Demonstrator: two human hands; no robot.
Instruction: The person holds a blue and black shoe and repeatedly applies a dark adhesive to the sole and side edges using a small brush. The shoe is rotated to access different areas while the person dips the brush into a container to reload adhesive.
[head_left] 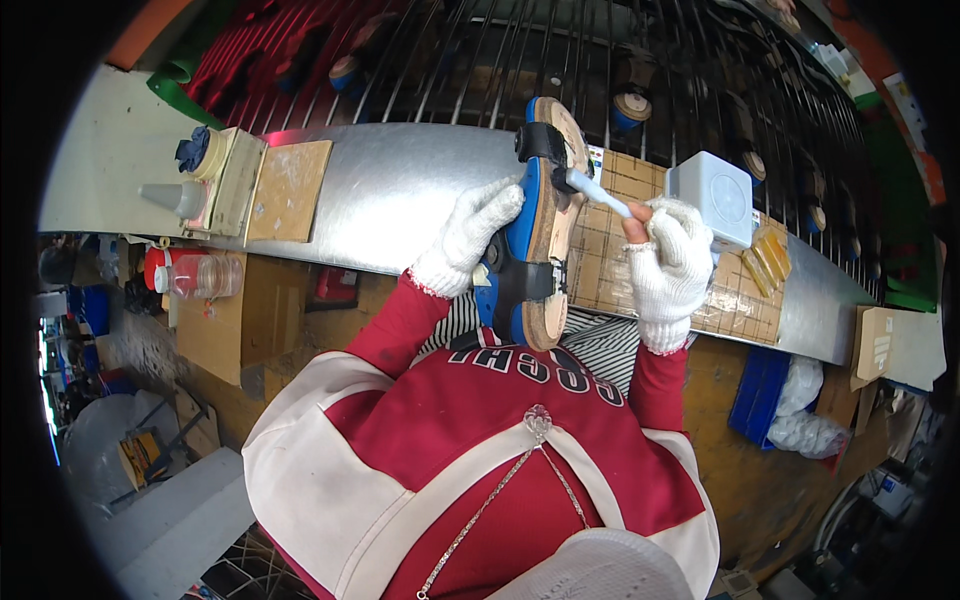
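Note:
My left hand (472,236), in a white knit glove, grips a blue sandal (540,225) with black straps, held on edge so its tan sole faces right. In my right hand (668,268), also gloved, is a small white-handled brush (598,192) whose tip touches the tan sole near its upper end. Both hands hover over a metal workbench (400,190), just above a gridded cutting mat (612,255).
A white square box (712,195) sits on the bench to the right of the brush. At the left are a white squeeze bottle (170,197), a tape roll with a dark cloth (198,152) and a tan board (290,190). A wire rack (620,60) holding more shoes stands behind.

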